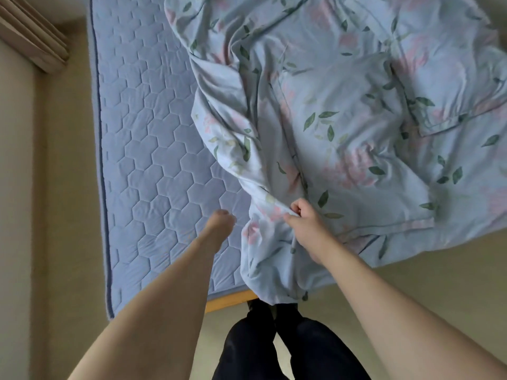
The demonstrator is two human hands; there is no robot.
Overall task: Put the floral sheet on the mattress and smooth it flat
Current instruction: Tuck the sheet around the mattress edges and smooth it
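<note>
Spreading is under way: the right hand (307, 226) pinches the bunched floral sheet (329, 119) at lower centre, the left hand (220, 223) reaches with fingers curled, holding nothing, and the next move likely means drawing the sheet left over the bare mattress (148, 149).

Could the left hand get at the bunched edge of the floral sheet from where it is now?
Probably yes. The left hand hovers over the bare mattress just beside the floral sheet, with nothing between them; the right hand already pinches that fold.

sheet (343, 119) bunched on mattress (153, 149) right half | left half bare | curtain (33, 37) apparently far left
</note>
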